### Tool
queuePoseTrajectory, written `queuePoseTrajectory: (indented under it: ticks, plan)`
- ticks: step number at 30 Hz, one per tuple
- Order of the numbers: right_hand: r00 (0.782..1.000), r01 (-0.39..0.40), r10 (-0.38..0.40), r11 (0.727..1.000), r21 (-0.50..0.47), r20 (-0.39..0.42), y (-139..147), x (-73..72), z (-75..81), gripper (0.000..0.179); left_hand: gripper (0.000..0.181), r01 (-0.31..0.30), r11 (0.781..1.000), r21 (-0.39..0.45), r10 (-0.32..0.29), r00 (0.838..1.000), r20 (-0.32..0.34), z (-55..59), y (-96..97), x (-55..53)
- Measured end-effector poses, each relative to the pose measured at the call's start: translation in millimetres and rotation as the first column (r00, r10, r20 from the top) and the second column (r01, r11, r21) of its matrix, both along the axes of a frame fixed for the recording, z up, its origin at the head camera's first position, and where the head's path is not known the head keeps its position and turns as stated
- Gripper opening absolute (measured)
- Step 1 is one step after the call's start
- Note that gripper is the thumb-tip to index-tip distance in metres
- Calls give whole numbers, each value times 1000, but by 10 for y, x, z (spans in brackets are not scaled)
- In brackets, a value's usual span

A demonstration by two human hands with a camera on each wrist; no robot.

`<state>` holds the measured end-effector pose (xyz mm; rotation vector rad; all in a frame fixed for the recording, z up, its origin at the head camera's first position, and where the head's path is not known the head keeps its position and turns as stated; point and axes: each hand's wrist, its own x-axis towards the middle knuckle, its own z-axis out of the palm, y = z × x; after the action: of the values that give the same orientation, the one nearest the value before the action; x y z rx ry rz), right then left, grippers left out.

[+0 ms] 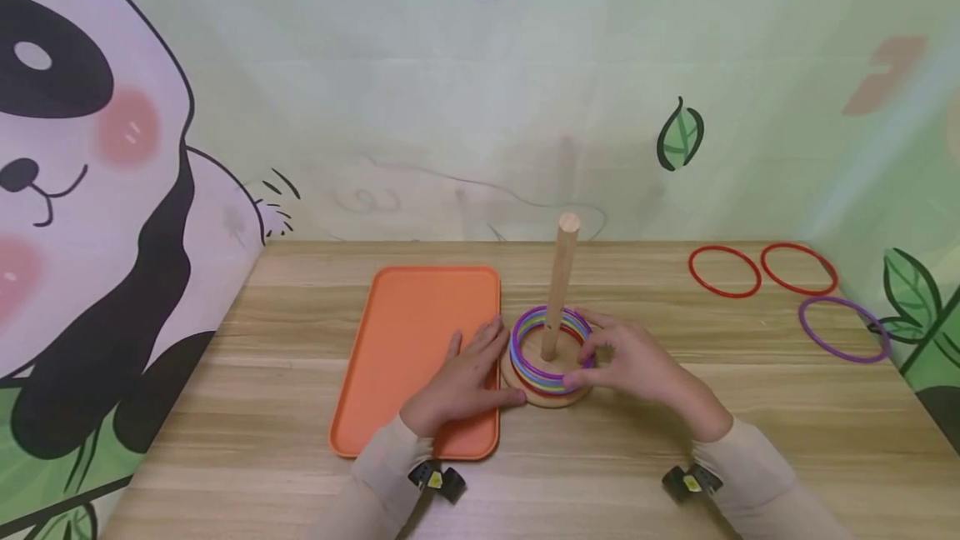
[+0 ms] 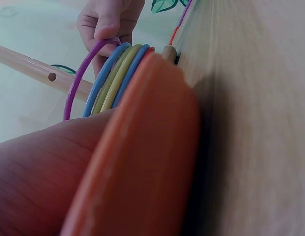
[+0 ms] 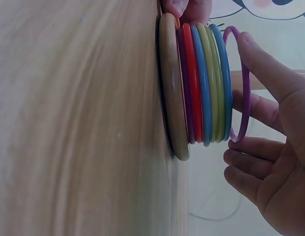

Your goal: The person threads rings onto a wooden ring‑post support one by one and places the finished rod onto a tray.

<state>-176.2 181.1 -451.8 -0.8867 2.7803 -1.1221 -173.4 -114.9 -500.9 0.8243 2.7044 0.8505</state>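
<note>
A wooden peg [image 1: 562,273] stands upright on a round wooden base [image 3: 173,88]. Around it lies a stack of coloured rings: purple, red, blue, yellow-green and blue from the bottom up. Just above the stack, at a slight tilt, a purple ring [image 3: 246,93] encircles the peg. My right hand [image 1: 637,361] pinches this ring at its right side between thumb and fingers. On the left, my left hand [image 1: 461,382] lies across the edge of an orange tray [image 1: 412,323], fingers extended, its thumb and fingertips at the side of the base.
Two red rings [image 1: 693,277] and a purple ring [image 1: 806,327] lie at the table's back right. A wall cloth printed with a panda [image 1: 161,273] and leaves rises behind the wooden table [image 1: 262,407].
</note>
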Motion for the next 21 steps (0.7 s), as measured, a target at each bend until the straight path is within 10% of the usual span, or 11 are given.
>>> queuePoseTrajectory:
  ticks: [21]
  plan:
    - [1000, -6, 7, 1000, -10, 18, 3, -8, -69, 44, 102, -3, 1000, -3, 3, 1000, -4, 38, 4, 8]
